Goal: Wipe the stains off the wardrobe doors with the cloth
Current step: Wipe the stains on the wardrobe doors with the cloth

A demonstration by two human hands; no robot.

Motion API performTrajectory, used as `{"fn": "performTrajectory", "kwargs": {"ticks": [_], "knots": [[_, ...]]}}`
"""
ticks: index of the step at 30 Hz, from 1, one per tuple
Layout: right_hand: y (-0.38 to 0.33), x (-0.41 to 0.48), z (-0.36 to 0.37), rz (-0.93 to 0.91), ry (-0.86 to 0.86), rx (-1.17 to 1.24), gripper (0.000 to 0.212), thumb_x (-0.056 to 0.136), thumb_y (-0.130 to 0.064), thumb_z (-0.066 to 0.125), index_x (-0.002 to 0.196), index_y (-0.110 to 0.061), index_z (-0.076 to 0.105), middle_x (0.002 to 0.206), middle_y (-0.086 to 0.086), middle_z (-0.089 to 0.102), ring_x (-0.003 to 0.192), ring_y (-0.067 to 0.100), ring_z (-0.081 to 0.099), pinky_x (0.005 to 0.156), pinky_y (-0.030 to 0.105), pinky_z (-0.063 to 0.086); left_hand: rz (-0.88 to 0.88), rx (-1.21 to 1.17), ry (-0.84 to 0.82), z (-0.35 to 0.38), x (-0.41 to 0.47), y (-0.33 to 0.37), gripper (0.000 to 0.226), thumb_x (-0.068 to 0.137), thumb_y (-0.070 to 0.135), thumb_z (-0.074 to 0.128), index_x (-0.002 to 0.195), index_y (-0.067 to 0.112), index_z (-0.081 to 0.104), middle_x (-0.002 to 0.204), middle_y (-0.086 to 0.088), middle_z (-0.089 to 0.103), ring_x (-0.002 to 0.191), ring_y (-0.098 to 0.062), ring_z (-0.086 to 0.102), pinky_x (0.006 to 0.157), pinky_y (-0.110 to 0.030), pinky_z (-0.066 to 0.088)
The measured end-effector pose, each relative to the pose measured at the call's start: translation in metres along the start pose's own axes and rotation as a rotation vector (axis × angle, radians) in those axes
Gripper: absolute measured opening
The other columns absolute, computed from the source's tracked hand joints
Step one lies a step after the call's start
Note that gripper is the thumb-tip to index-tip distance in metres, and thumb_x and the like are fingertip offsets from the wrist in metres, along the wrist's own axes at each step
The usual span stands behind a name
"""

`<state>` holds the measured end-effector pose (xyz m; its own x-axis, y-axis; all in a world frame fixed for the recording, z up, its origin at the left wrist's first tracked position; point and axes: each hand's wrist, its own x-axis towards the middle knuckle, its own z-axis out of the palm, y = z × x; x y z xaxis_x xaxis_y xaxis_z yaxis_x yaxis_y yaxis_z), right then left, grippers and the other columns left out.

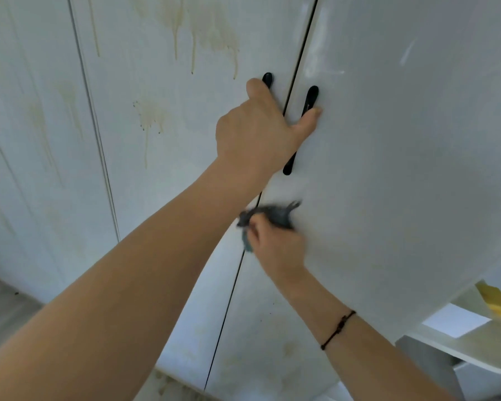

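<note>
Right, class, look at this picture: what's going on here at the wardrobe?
A person is cleaning white wardrobe doors. The right hand grips a dark grey cloth and presses it on the right-hand door, just below its black handle. The left hand lies across the gap between the two doors at the handles; whether it grips them is unclear. Yellowish drip stains mark the doors to the left, not yet wiped.

The grey floor (9, 311) shows at the bottom left. A tiny dark speck (16, 293) lies on it. The white wardrobe (162, 146) rises right from the floor. At the bottom right is a white shelf (475, 345). A yellow thing (493, 299) sits just above it; whether they touch is hard to tell.
</note>
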<state>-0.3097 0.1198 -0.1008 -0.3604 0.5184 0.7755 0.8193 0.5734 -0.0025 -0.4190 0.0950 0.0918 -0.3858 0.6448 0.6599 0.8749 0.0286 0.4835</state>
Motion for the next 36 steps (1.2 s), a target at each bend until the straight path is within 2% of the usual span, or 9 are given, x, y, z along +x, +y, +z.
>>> {"fn": "performTrajectory", "kwargs": {"ticks": [3, 5, 8, 14, 20, 24, 30, 33, 36], "knots": [[-0.006, -0.029, 0.008, -0.015, -0.221, 0.08, 0.016, 0.091, -0.033, 0.071, 0.083, -0.023, 0.06, 0.052, -0.001, 0.056, 0.041, 0.021, 0.055, 0.043, 0.021, 0.031, 0.003, -0.002, -0.032, -0.005, -0.002, 0.0, 0.08, 0.082, 0.082, 0.042, 0.114, 0.009, 0.04, 0.063, 0.007, 0.048, 0.049, -0.012, 0.042, 0.046, -0.03, 0.023], [0.003, 0.001, -0.013, -0.064, 0.037, -0.026, 0.015, 0.08, -0.028, 0.083, 0.082, -0.02, 0.07, 0.055, -0.001, 0.059, 0.039, 0.02, 0.052, 0.042, 0.02, 0.026, -0.003, 0.0, -0.046, -0.006, -0.002, 0.001, 0.081, 0.082, 0.083, 0.042, 0.115, 0.009, 0.04, 0.063, 0.007, 0.047, 0.051, -0.017, 0.043, 0.048, -0.032, 0.024], [0.024, 0.055, -0.053, -0.036, 0.376, -0.06, 0.011, 0.087, -0.029, 0.075, 0.084, -0.019, 0.072, 0.063, -0.004, 0.065, 0.045, 0.018, 0.054, 0.04, 0.025, 0.035, -0.013, -0.015, -0.04, -0.004, -0.002, 0.0, 0.074, 0.082, 0.083, 0.042, 0.106, 0.013, 0.034, 0.063, 0.007, 0.045, 0.051, -0.018, 0.041, 0.048, -0.032, 0.024], [0.034, -0.022, -0.026, -0.168, 0.095, -0.145, 0.012, 0.092, -0.032, 0.063, 0.084, -0.025, 0.067, 0.054, -0.005, 0.056, 0.041, 0.019, 0.053, 0.038, 0.023, 0.035, 0.028, 0.028, -0.165, -0.012, 0.002, -0.006, 0.084, 0.082, 0.085, 0.038, 0.117, 0.008, 0.038, 0.067, 0.003, 0.051, 0.054, -0.015, 0.047, 0.048, -0.031, 0.027], [0.054, 0.066, -0.114, 0.069, 0.45, -0.049, 0.014, 0.095, -0.031, 0.066, 0.101, -0.02, 0.069, 0.07, -0.008, 0.065, 0.053, 0.017, 0.058, 0.045, 0.028, 0.043, 0.145, -0.015, -0.372, -0.027, 0.01, -0.025, 0.045, 0.099, 0.044, 0.051, 0.119, 0.007, 0.036, 0.074, 0.001, 0.045, 0.07, -0.025, 0.05, 0.062, -0.036, 0.038], [0.042, 0.129, -0.151, 0.136, 0.476, 0.015, 0.034, 0.091, -0.037, 0.069, 0.118, -0.018, 0.063, 0.081, -0.007, 0.062, 0.066, 0.014, 0.057, 0.056, 0.028, 0.041, 0.182, -0.024, -0.418, -0.031, 0.014, -0.032, 0.016, 0.093, 0.012, 0.047, 0.102, 0.015, 0.035, 0.078, 0.001, 0.046, 0.064, -0.017, 0.046, 0.057, -0.034, 0.036], [0.048, 0.081, -0.108, -0.259, 0.255, -0.219, 0.016, 0.094, -0.025, 0.061, 0.101, -0.019, 0.074, 0.074, -0.002, 0.067, 0.057, 0.023, 0.061, 0.049, 0.029, 0.047, 0.151, -0.074, -0.39, -0.025, 0.008, -0.045, 0.013, 0.09, 0.011, 0.052, 0.091, 0.024, 0.048, 0.088, 0.004, 0.055, 0.077, -0.022, 0.054, 0.062, -0.03, 0.039], [0.047, 0.111, -0.137, -0.185, 0.332, -0.247, 0.011, 0.092, -0.023, 0.064, 0.096, -0.021, 0.073, 0.069, -0.002, 0.064, 0.054, 0.021, 0.059, 0.048, 0.022, 0.034, 0.125, -0.124, -0.384, -0.024, 0.008, -0.049, 0.016, 0.088, 0.014, 0.053, 0.086, 0.029, 0.055, 0.09, 0.006, 0.063, 0.077, -0.02, 0.057, 0.059, -0.028, 0.038], [0.025, 0.191, -0.186, 0.003, 0.355, -0.128, 0.01, 0.094, -0.029, 0.062, 0.101, -0.024, 0.067, 0.076, -0.011, 0.062, 0.07, 0.017, 0.06, 0.057, 0.028, 0.041, 0.094, -0.152, -0.382, -0.027, 0.012, -0.049, 0.013, 0.089, 0.017, 0.054, 0.089, 0.029, 0.061, 0.086, 0.005, 0.066, 0.079, -0.022, 0.063, 0.064, -0.029, 0.046]]}}
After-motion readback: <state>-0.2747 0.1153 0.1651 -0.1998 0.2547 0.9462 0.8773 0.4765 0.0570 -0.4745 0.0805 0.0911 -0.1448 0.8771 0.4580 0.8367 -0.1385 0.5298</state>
